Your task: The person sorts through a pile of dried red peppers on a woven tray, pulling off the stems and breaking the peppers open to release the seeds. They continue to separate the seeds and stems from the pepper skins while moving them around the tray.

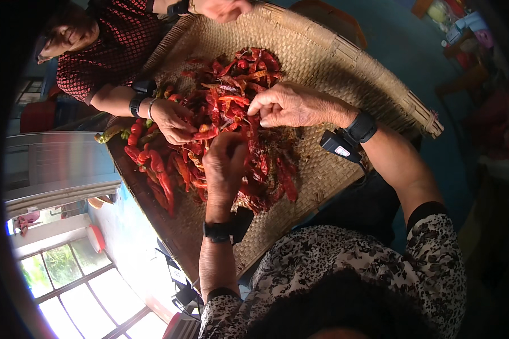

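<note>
A heap of dried red chilies (254, 73) lies on a woven bamboo tray (316, 62). My left hand (225, 164) is over the near part of the heap with its fingers curled in; whatever they hold is hidden. At the heap's right side, my right hand (280, 106) has its fingers bent together against the chilies. A bright red chili (233, 100) lies by its fingertips, but I cannot tell if it is gripped. Plumper, fresher-looking red chilies (161, 172) lie along the tray's left side, with a few greenish ones (112, 133) at the edge.
Across the tray at the upper left sits another person (121, 45), one hand (172, 121) among the chilies close to my left hand, the other hand (223, 8) over the tray's far rim. A window (85, 282) is at lower left; assorted items (464, 34) stand upper right.
</note>
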